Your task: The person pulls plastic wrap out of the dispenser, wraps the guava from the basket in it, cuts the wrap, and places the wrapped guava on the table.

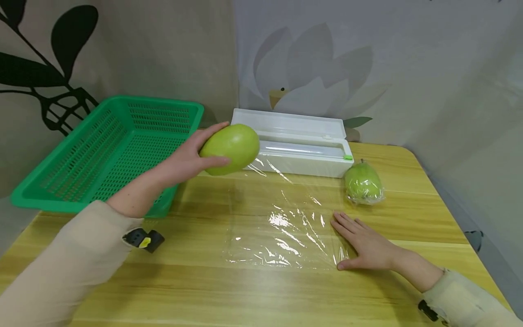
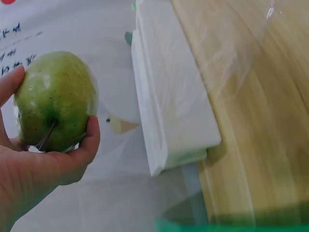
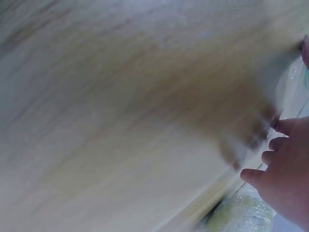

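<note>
My left hand [image 1: 185, 159] grips a green pear [image 1: 234, 149] in the air, left of the wrap box. In the left wrist view, the stem of this pear [image 2: 58, 99] points toward the palm, with the fingers around its sides. A sheet of clear cling film [image 1: 282, 227] stretches from the white wrap box [image 1: 302, 163] over the table. My right hand [image 1: 365, 245] lies with fingers spread on the film's right edge, holding nothing in its grip. Another green pear [image 1: 362, 181], wrapped in film, stands beyond the right hand.
A green plastic basket [image 1: 102, 206] stands at the left of the wooden table [image 1: 204, 281]. The wrap box has its lid [image 1: 290, 122] raised at the back, with a film roll [image 1: 300, 149] inside. Behind the table rises a wall [image 1: 429, 81] with flower and leaf patterns.
</note>
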A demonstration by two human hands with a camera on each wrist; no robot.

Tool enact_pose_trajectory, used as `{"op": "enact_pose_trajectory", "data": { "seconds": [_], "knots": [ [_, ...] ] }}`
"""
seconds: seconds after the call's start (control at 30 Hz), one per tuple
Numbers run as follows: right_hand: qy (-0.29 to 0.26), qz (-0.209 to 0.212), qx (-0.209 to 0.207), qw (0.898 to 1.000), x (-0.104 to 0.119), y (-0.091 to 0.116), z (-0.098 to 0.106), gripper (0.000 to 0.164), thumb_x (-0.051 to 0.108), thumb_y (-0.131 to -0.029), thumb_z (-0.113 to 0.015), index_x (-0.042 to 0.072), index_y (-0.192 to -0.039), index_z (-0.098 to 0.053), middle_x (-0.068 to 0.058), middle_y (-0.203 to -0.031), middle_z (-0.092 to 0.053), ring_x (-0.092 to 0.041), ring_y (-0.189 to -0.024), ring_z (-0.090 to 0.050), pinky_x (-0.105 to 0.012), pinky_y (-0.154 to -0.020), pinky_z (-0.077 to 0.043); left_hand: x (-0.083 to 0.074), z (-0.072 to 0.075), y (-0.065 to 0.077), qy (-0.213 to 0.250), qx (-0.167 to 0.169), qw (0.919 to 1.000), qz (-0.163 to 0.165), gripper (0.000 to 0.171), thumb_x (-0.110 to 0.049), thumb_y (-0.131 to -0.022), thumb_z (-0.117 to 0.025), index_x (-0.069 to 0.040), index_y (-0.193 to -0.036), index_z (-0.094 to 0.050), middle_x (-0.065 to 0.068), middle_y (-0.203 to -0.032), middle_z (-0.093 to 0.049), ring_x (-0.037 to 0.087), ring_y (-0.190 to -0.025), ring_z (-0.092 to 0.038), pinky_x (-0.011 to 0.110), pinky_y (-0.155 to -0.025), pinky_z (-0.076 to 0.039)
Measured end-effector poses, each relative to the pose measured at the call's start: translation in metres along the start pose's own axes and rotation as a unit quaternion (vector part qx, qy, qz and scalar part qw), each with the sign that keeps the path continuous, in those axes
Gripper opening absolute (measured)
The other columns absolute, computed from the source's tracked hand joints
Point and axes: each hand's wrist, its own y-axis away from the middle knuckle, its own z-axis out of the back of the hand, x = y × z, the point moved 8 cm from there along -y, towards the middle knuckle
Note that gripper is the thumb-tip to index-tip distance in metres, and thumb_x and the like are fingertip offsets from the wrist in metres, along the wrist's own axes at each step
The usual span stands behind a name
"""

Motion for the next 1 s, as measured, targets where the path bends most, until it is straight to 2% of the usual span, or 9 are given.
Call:
{"op": "enact_pose_trajectory", "data": {
  "seconds": [0.3,0.57,0.8,1.0],
  "knots": [
    [-0.004,-0.004,0.004,1.000,-0.003,0.000,-0.003,0.103,0.070,-0.074,-0.057,-0.002,-0.144,-0.029,-0.022,-0.152,-0.023,-0.041,-0.138,-0.024,-0.058,-0.109,-0.023,-0.012,-0.035,-0.017,0.006,0.035,0.9990,-0.027,0.076,-0.029,-0.086,-0.065,-0.034,-0.148,-0.023,0.013,-0.144,-0.028,0.031,-0.124,-0.037,0.054,-0.100,-0.037],
    [-0.004,-0.003,0.003,1.000,-0.004,-0.001,-0.004,0.104,0.070,-0.074,-0.057,-0.001,-0.145,-0.028,-0.022,-0.153,-0.021,-0.040,-0.139,-0.022,-0.058,-0.109,-0.023,-0.015,-0.071,-0.029,0.024,0.076,0.9958,-0.045,0.078,-0.027,-0.083,-0.069,-0.032,-0.147,-0.026,0.012,-0.140,-0.031,0.030,-0.121,-0.040,0.050,-0.097,-0.042],
    [-0.007,-0.006,0.006,1.000,-0.005,-0.001,-0.004,0.104,0.070,-0.074,-0.057,-0.001,-0.145,-0.027,-0.021,-0.153,-0.020,-0.040,-0.140,-0.021,-0.058,-0.110,-0.022,-0.010,-0.103,-0.034,0.015,0.105,0.9910,-0.082,0.081,-0.023,-0.080,-0.072,-0.025,-0.148,-0.027,0.014,-0.141,-0.031,0.032,-0.125,-0.039,0.054,-0.103,-0.037],
    [-0.009,-0.011,0.014,1.000,-0.005,-0.002,-0.004,0.105,0.070,-0.074,-0.056,-0.001,-0.145,-0.027,-0.022,-0.153,-0.020,-0.041,-0.140,-0.021,-0.058,-0.111,-0.021,0.004,-0.131,-0.033,0.012,0.133,0.9875,-0.083,0.082,-0.025,-0.078,-0.075,-0.027,-0.147,-0.029,0.011,-0.145,-0.029,0.033,-0.129,-0.036,0.054,-0.105,-0.035]
  ]
}}
